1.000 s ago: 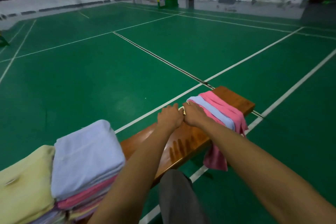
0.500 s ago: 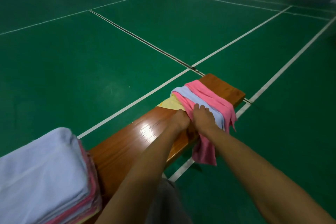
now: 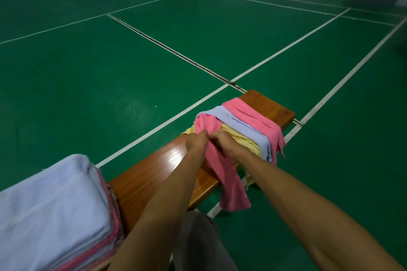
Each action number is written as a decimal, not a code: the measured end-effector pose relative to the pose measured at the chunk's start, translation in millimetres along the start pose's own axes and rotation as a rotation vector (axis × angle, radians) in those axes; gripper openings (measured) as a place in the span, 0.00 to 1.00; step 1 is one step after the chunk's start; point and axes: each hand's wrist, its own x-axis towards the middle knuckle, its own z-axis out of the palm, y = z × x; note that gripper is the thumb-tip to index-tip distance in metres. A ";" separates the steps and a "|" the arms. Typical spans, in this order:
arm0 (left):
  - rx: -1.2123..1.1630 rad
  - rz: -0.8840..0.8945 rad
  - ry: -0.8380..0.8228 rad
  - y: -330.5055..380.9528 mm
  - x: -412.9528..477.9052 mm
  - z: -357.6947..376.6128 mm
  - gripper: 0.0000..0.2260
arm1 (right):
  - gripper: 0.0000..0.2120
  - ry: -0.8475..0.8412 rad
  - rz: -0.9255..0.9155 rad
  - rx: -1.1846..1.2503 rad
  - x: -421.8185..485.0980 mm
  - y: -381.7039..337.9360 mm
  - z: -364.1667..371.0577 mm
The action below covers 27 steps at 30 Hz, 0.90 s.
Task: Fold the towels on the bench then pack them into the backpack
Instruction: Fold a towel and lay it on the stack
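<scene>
a moment ago my two hands were just pressed on the edge of the soft pink cloth towel (image 3: 222, 174) at the far end of the long shiny brown wooden tabletop (image 3: 154, 174). now that towel is pulled loose from the pile. my left hand (image 3: 196, 141) has its grip closed on the pink cloth, fingers curled into it. my right hand (image 3: 222, 142) pinches the same towel just beside it. one end of the towel hangs off the near edge of the tabletop.

pulling it up has uncovered a soft yellow towel (image 3: 240, 139) under it. a pale blue towel (image 3: 242, 126) and another pink towel (image 3: 255, 116) lie beside that, all unfolded.

near me, on the left, sits a tall neat stack of folded towels (image 3: 55, 211) with a pale blue one on top.

so i think this pink one gets folded next, and three more wait. i can not see the backpack.
</scene>
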 end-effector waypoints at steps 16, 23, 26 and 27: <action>-0.214 0.312 -0.029 44.9 -71.2 -91.1 0.07 | 0.26 0.174 -0.263 -0.010 -88.8 -93.7 22.1; -0.337 0.256 0.051 72.0 -90.7 -145.4 0.05 | 0.33 0.201 -0.336 -0.024 -126.8 -128.1 14.0; -0.382 0.361 0.024 72.6 -97.9 -153.8 0.05 | 0.28 0.177 -0.384 0.064 -136.9 -143.2 11.5; -0.380 0.395 0.052 71.7 -96.5 -154.2 0.09 | 0.27 0.224 -0.389 0.167 -136.2 -148.1 8.3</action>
